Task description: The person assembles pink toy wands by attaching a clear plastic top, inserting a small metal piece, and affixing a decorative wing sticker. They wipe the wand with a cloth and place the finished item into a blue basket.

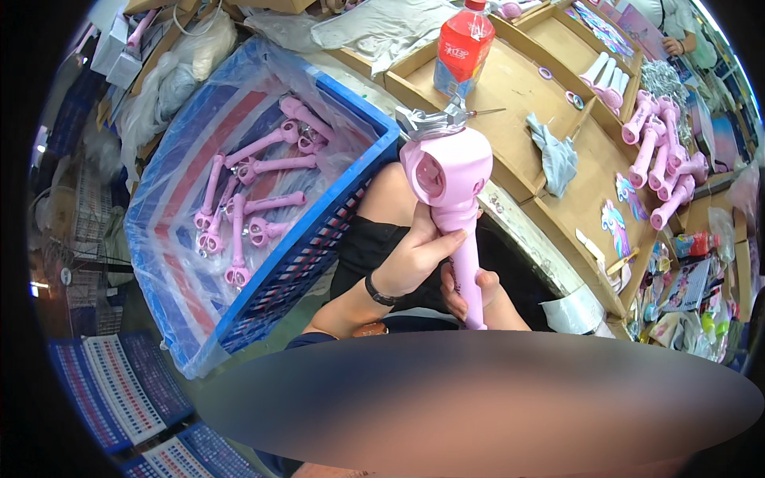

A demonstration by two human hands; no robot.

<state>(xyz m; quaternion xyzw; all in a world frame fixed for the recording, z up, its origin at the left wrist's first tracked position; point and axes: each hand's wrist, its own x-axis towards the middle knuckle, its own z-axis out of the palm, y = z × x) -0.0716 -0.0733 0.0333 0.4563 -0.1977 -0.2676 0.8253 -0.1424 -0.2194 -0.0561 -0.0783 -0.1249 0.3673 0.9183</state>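
Upright in front of me is a pink toy wand (462, 207) with a wide rounded head, oval openings and a long handle. A shiny silver piece (434, 119) with pointed tips sits at the top of its head. My left hand (413, 259) is closed around the neck, thumb across the front. Lower down, my right hand (488, 291) grips the handle, its fingers partly hidden behind it. Similar pink wands (275, 165) lie loose in the blue crate (351, 97) at my left, which is lined with clear plastic.
Cardboard trays (510, 151) cover the bench, holding a red-capped bottle (464, 52), a grey cloth (551, 153) and winged cutouts (615, 227). More pink wands (660, 151) are piled at right. Crates (123, 390) stand lower left. Another person's hand (676, 45) shows far right.
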